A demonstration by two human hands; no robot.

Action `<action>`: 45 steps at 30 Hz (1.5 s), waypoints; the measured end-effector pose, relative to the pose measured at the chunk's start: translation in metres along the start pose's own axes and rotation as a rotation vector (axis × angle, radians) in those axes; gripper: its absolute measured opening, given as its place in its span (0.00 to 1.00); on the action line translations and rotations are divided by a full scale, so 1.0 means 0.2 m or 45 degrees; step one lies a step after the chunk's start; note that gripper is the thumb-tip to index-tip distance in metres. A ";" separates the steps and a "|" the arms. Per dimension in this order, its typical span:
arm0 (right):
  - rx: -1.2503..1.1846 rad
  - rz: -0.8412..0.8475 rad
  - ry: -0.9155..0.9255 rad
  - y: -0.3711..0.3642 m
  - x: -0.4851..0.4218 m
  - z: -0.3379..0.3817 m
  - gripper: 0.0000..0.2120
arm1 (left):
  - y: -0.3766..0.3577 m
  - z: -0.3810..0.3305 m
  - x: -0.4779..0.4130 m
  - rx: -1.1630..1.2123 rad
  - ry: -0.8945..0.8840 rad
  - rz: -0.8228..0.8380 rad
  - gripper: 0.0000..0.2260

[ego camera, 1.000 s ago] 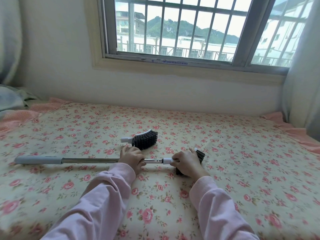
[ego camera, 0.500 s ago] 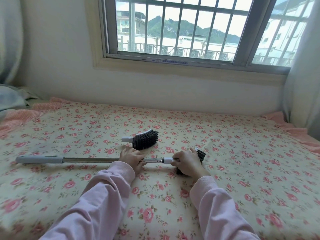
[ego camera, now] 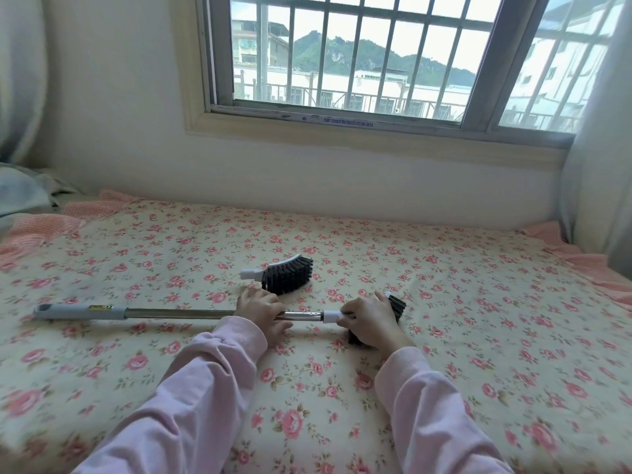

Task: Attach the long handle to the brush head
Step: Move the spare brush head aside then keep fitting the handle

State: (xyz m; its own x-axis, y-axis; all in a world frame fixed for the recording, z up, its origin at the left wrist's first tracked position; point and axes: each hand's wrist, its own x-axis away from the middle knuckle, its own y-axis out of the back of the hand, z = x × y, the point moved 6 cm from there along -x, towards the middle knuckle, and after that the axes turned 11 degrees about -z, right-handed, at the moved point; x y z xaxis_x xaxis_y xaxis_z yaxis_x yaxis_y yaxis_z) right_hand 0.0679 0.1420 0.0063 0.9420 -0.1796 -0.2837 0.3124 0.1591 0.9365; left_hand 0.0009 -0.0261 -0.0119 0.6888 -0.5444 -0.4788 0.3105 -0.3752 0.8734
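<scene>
Single head-worn wide-angle view, looking forward and down across the floral bedsheet (ego camera: 478,336) toward the barred window (ego camera: 359,56) at 12 o'clock, both sleeves close at 6 o'clock; no second view.

No text can be read: the yellow label (ego camera: 101,307) on the long handle (ego camera: 171,313) and the window-frame sticker (ego camera: 337,121) are blurred.

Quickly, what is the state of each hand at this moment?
Left hand: closed around the metal handle.
Right hand: closed on the brush head at the white connector.
</scene>
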 end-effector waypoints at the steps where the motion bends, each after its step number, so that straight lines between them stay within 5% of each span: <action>1: 0.001 0.001 0.001 0.00 0.00 0.00 0.08 | 0.00 0.00 0.00 -0.012 -0.001 -0.003 0.15; 5: -0.012 0.011 0.000 0.00 0.00 0.00 0.09 | 0.06 -0.03 0.01 0.045 -0.085 -0.104 0.07; 12: -0.017 0.006 -0.002 0.00 0.00 0.00 0.08 | 0.07 -0.03 0.01 -0.045 -0.185 -0.106 0.15; 20: -0.012 -0.011 -0.010 0.01 0.00 0.00 0.08 | 0.03 0.00 0.01 0.052 0.009 -0.060 0.10; 25: -0.011 -0.010 -0.009 0.01 0.00 0.00 0.09 | 0.05 -0.01 0.01 0.091 -0.060 -0.059 0.04; 29: -0.004 -0.019 -0.007 0.01 0.00 0.00 0.10 | 0.03 0.01 0.01 0.045 -0.105 -0.111 0.14; 32: -0.013 -0.015 -0.007 0.01 0.00 0.00 0.09 | 0.04 0.01 0.00 0.078 -0.010 -0.086 0.07; 39: -0.014 0.005 -0.014 0.01 0.01 0.01 0.07 | -0.02 0.02 -0.02 -0.060 0.030 0.101 0.12; 45: -0.013 -0.008 -0.028 0.02 0.01 0.00 0.10 | 0.01 0.02 -0.02 0.005 -0.002 -0.024 0.08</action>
State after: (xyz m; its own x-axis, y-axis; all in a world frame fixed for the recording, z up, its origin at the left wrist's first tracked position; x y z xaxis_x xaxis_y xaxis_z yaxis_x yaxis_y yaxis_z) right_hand 0.0699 0.1417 0.0094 0.9370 -0.2020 -0.2851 0.3199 0.1675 0.9325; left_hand -0.0035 -0.0275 -0.0087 0.6818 -0.5383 -0.4954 0.3211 -0.3882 0.8638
